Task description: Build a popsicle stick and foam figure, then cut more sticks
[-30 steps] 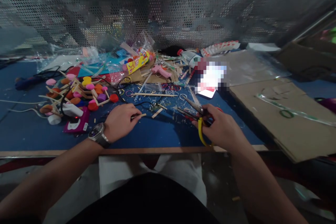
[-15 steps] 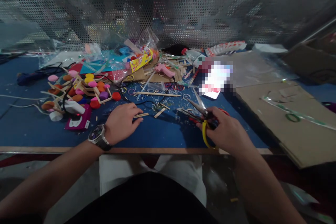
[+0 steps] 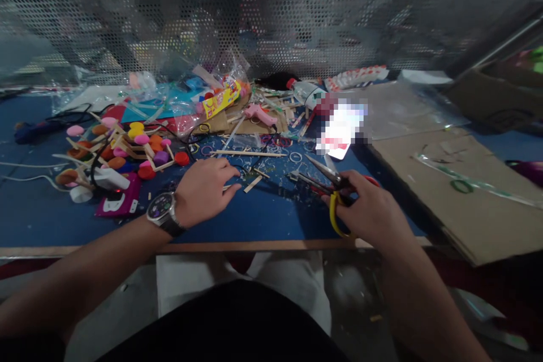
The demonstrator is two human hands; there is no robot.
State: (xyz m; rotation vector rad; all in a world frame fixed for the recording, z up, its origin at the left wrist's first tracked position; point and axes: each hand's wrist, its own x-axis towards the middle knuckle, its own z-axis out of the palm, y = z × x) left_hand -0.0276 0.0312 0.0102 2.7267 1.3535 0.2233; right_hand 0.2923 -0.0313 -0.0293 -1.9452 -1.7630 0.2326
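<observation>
My left hand (image 3: 206, 192), with a watch (image 3: 161, 207) on its wrist, hovers low over the blue tabletop. Its thumb and fingers are apart, and a short wooden stick (image 3: 227, 187) lies between them, seemingly not gripped. Just right of the fingertips is a flat wooden piece (image 3: 253, 184). My right hand (image 3: 373, 203) is closed around scissors (image 3: 324, 169) whose blades point left and away from me. A yellow handle loop hangs below the fingers; red parts show beside the hand, and I cannot tell whether they belong to the same scissors.
Foam-pad stick pieces (image 3: 127, 147) and a magenta power strip (image 3: 119, 198) are on the left. Behind lie a long stick (image 3: 250, 153), a pink glue gun (image 3: 261, 115), a bottle (image 3: 307, 94) and a lit phone (image 3: 341, 130). Cardboard (image 3: 458, 198) covers the right side.
The left thumb and fingers have spread apart, leaving the short sticks lower between them. My right hand still holds the scissors, nearly in place. The whole view has shifted slightly.
</observation>
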